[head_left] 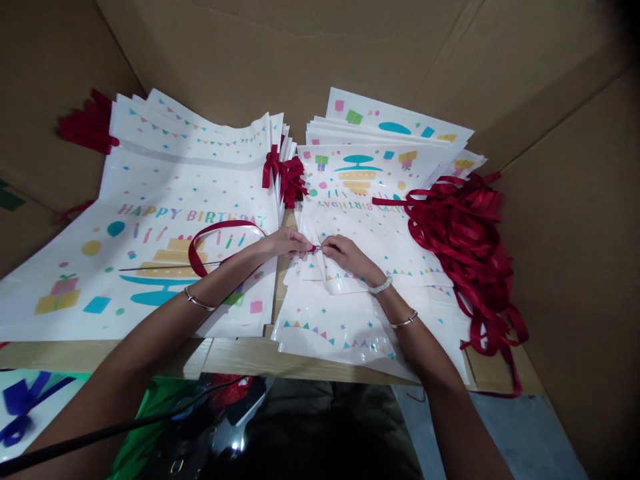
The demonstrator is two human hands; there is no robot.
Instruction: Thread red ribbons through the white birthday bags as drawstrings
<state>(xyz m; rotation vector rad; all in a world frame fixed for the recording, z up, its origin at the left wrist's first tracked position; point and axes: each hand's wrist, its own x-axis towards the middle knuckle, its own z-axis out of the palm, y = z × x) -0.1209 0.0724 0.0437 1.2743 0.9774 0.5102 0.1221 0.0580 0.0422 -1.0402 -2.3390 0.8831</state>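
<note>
My left hand (289, 243) is closed in a pinch on the end of a red ribbon (197, 250), whose loop hangs over the left stack of printed sheets (175, 167). Close beside it, my right hand (343, 252) is closed at the left edge of a folded sheet in the right stack (350, 320). A small metallic piece shows between the fingertips of both hands. Beneath my left forearm, a thin dark rod (160, 268) lies across the left stack.
A heap of red ribbons (465, 247) lies right of the right stack. Red bows (285, 175) stand between the stacks, with more ribbon (90, 123) at the far left. Cardboard walls (300, 53) rise around the wooden table (240, 357). A dark cord (125, 425) crosses in front.
</note>
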